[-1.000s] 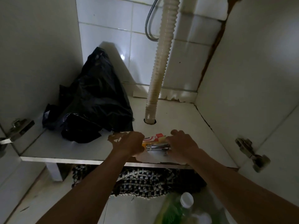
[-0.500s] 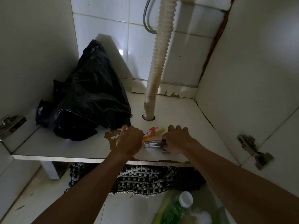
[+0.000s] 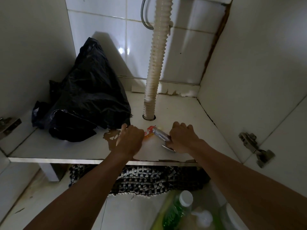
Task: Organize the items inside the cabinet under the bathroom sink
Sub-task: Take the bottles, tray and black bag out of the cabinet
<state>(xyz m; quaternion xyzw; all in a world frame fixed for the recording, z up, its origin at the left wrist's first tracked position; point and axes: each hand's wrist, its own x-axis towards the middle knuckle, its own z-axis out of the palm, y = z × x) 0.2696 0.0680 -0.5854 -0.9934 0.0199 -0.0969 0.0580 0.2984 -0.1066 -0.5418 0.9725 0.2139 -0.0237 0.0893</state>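
Observation:
Both hands are inside the open cabinet, low over its white floor (image 3: 179,110). My right hand (image 3: 182,138) grips a shiny chrome metal fitting (image 3: 160,134) that lies slanted on the floor, its flat end showing below the hand. My left hand (image 3: 129,140) has curled fingers closed on one end of a small red, orange and white tube (image 3: 149,131) lying beside the chrome piece; most of the tube is hidden. A crumpled black plastic bag (image 3: 86,97) fills the back left corner.
A ribbed cream drain hose (image 3: 156,63) drops through a hole in the floor just behind my hands. Door hinges (image 3: 254,146) stick out on both sides. A woven mat (image 3: 149,180) lies under the cabinet. A green bottle (image 3: 177,211) stands at lower right.
My right hand has turned the chrome fitting from lying crosswise to slanting toward the back left. The camera view has shifted slightly upward; my left hand stays on the tube.

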